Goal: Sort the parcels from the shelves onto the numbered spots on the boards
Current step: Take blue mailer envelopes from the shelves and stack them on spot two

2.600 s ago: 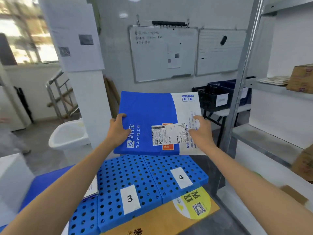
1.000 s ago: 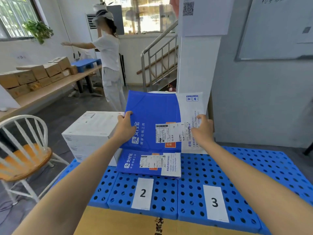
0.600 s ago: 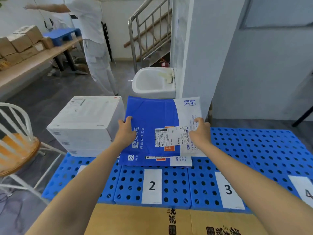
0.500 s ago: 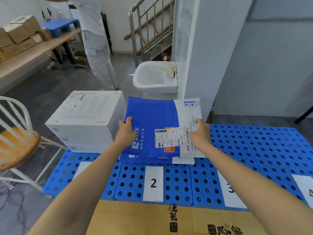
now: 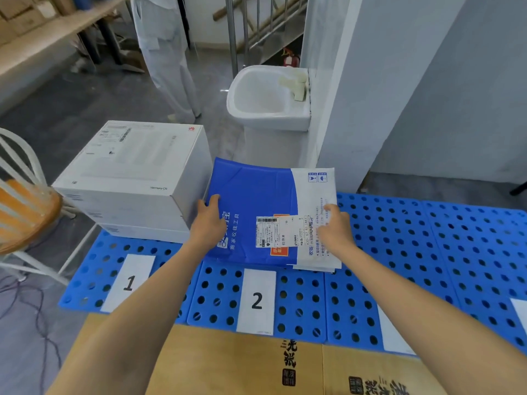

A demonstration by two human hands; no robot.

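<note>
The blue-and-white mailer (image 5: 256, 206) has come down flat onto another mailer (image 5: 316, 268) behind label 2 (image 5: 256, 300) on the blue board (image 5: 399, 238), with the left hand (image 5: 208, 226) and right hand (image 5: 336, 233) still pinching its edges, fingers underneath; letting go seems next.

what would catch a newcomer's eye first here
A blue and white mailer is mid-frame, held at its sides by the left hand and right hand, just behind the 2 label on the blue perforated boards. To its left a large white box stands behind the 1 label.
</note>
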